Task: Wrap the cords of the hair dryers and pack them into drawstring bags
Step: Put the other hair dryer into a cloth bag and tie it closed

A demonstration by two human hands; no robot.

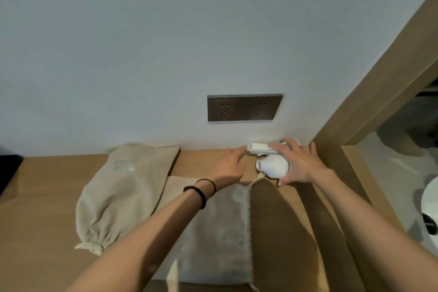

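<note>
Nearest, two bare forearms reach fwd over a smooth wooden desk (40, 201), L wrist w/ two black elastic bands (201, 193). Btwn the arms lies a flat drawstring bag (219, 232), coarse beige weave, rectangular, frayed stitched edge on its right side, and a pale cord end trailing up toward the dryer. To the left, just beside it, a filled drawstring bag (113, 187) of the same cloth, long and rounded, its near end gathered tight into pleats w/ a knotted cord. Further back, near the wall on the right, sits the hair dryer (272, 166): glossy white plastic, bulbous body, short round nozzle pointing left, w/ a white part behind it that looks like the folded handle (257, 147). R hand (299, 163) grips the dryer's rear, fingers (280, 147) spread over the top, thumb hooked on the near side. L hand (228, 166) is just left of the dryer, index stretched out to the handle's end, other fingers loosely bent; can't tell if it pinches anything. Behind, matte pale wall (142, 42) w/ a dark brushed-metal double socket plate (244, 108), rectangular. At right, a wooden frame (379, 92) slants upward.
</note>
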